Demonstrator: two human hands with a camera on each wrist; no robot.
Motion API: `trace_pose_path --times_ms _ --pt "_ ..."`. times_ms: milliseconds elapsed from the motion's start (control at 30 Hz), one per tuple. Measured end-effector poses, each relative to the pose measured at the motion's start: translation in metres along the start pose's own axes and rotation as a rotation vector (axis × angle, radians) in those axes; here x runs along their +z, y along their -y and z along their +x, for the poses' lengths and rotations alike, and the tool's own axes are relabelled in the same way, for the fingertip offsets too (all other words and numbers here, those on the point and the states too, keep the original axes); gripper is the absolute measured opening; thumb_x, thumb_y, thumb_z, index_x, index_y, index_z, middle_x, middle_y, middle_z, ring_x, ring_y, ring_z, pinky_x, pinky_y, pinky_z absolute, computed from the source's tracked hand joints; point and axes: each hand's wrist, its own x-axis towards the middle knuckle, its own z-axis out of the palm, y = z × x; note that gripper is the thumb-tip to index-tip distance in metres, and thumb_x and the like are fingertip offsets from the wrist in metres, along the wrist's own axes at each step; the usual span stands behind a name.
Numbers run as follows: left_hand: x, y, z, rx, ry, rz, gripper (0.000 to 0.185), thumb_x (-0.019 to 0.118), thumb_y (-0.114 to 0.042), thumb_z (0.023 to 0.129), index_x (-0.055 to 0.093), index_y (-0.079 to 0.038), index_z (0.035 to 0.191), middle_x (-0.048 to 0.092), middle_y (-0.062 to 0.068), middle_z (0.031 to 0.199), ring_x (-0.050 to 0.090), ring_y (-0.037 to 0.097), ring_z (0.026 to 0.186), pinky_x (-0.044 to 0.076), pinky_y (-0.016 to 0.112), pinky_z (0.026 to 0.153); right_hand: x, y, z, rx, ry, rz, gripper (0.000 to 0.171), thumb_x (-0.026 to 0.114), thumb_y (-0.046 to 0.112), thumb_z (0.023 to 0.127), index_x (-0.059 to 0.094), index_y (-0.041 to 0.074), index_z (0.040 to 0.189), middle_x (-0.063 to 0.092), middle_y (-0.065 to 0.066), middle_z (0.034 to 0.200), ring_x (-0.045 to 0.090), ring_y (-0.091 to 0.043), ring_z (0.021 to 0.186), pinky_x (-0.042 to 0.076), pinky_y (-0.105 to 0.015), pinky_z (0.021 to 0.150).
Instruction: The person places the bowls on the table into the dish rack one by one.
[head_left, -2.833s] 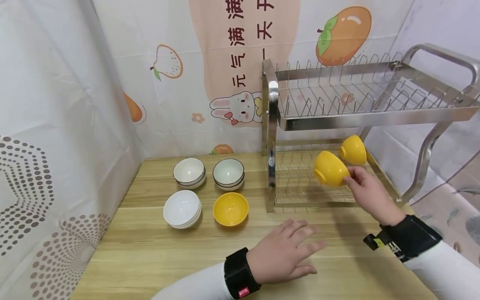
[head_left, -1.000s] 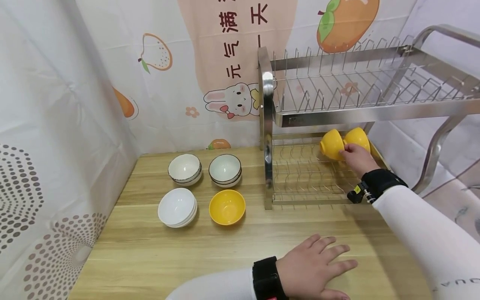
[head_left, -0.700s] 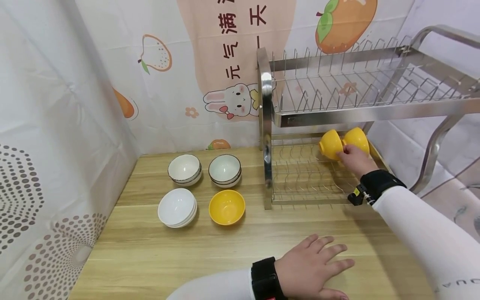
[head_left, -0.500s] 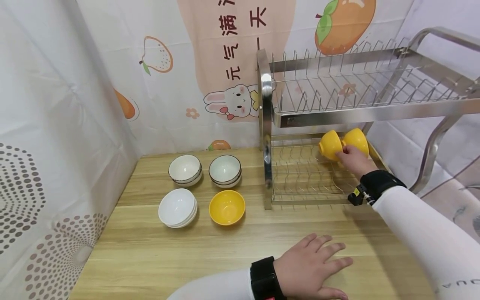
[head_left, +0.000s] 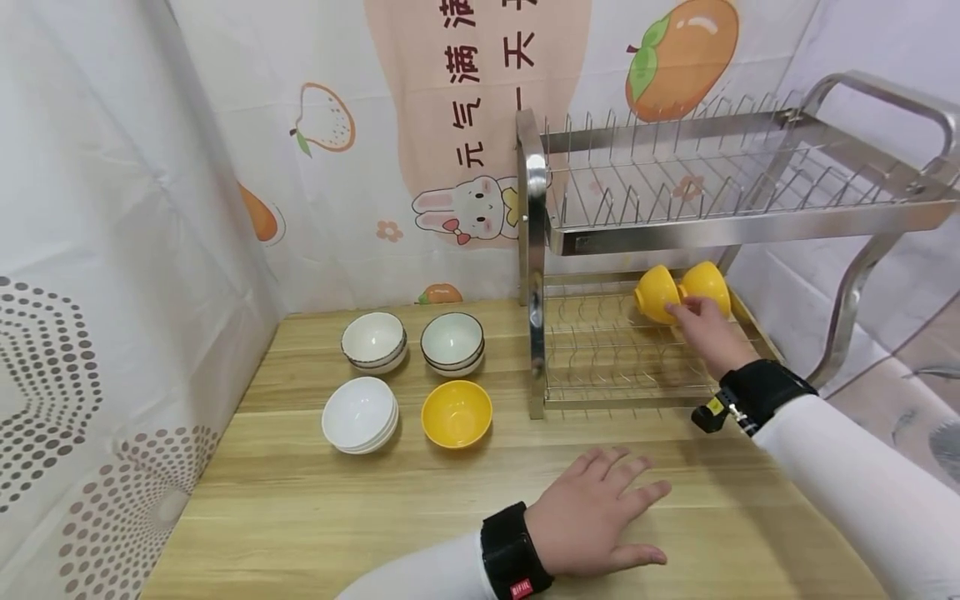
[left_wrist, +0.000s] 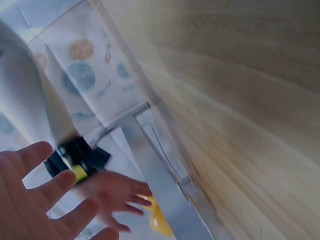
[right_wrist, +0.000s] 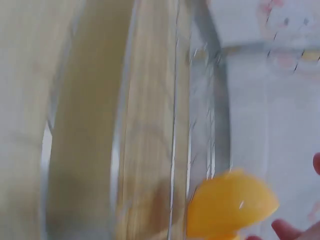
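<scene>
Yellow bowl (head_left: 657, 293): tipped on lower rack (head_left: 600, 354), beside second yellow bowl (head_left: 706, 285).
Right hand (head_left: 701, 332): fingertips touching it, grip loose.
Left hand (head_left: 592, 517): flat on bench (head_left: 337, 500), grip empty.

We see two yellow bowls (head_left: 681, 292) in the silver dish rack (head_left: 537, 250); white bowls (head_left: 361, 414) on light wood-grain table (head_left: 315, 508).

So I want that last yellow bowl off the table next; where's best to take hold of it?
The yellow bowl sits upright, mouth open. Come from above and pinch its right rim, thumb inside; white bowls crowd its left side.
</scene>
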Motion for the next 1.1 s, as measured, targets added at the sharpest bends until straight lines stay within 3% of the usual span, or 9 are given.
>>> trace_pose_path --times_ms 133,333,467,633,767,900,1100 --pt "-0.001 0.011 -0.011 -0.067 -0.002 -0.024 0.073 0.027 -0.073 0.095 0.029 -0.032 0.156 0.025 -0.003 0.161 0.025 0.024 0.146 0.026 0.042 0.117 0.012 0.005 -0.024 -0.044 0.006 0.017 0.092 0.037 0.055 0.102 -0.004 -0.01 0.152 0.004 -0.038 0.156 0.017 -0.052 0.141 0.023 -0.065 0.111" --pt "-0.002 0.031 -0.032 -0.169 -0.012 -0.095 0.071 0.03 -0.07 0.097 0.027 -0.032 0.156 0.022 -0.001 0.162 0.026 0.026 0.146 0.025 0.044 0.118 0.035 -0.002 -0.064 -0.128 0.101 -0.107 0.083 0.039 0.051 0.104 0.004 -0.006 0.155 0.004 -0.036 0.157 0.015 -0.056 0.141 0.023 -0.071 0.106" --pt "-0.002 0.044 -0.048 -0.236 -0.02 -0.128 0.069 0.037 -0.067 0.097 0.03 -0.029 0.155 0.023 0.001 0.162 0.027 0.028 0.146 0.025 0.046 0.118 0.055 -0.009 -0.094 -0.294 0.087 -0.266 0.074 0.05 0.039 0.104 0.02 -0.009 0.151 0.018 -0.038 0.152 0.023 -0.056 0.137 0.027 -0.072 0.102" --pt "0.0 0.056 -0.064 -0.304 -0.046 -0.128 0.069 0.041 -0.066 0.097 0.036 -0.026 0.154 0.028 0.003 0.16 0.029 0.029 0.145 0.027 0.049 0.116 0.078 -0.019 -0.122 -0.518 0.023 -0.487 0.069 0.067 0.032 0.095 0.036 -0.008 0.143 0.031 -0.033 0.149 0.026 -0.053 0.137 0.025 -0.071 0.105" --pt "0.004 0.061 -0.071 -0.343 -0.054 -0.121 0.07 0.042 -0.066 0.097 0.037 -0.026 0.153 0.03 0.003 0.159 0.03 0.029 0.144 0.029 0.05 0.115 0.088 -0.028 -0.134 -0.64 -0.037 -0.638 0.071 0.075 0.036 0.088 0.045 -0.004 0.139 0.038 -0.027 0.148 0.029 -0.049 0.138 0.019 -0.061 0.115" --pt "0.009 0.063 -0.075 -0.375 -0.057 -0.124 0.069 0.045 -0.065 0.096 0.038 -0.026 0.153 0.032 0.004 0.158 0.031 0.03 0.143 0.029 0.05 0.115 0.094 -0.035 -0.139 -0.713 -0.081 -0.703 0.073 0.079 0.037 0.083 0.05 -0.003 0.136 0.043 -0.024 0.144 0.032 -0.047 0.137 0.006 -0.047 0.121" --pt "0.009 0.067 -0.082 -0.423 -0.051 -0.12 0.068 0.046 -0.063 0.096 0.041 -0.023 0.151 0.037 0.005 0.156 0.036 0.03 0.141 0.031 0.052 0.113 0.097 -0.039 -0.145 -0.738 -0.102 -0.729 0.073 0.079 0.039 0.082 0.05 -0.001 0.136 0.045 -0.023 0.143 0.034 -0.046 0.136 0.007 -0.048 0.121"
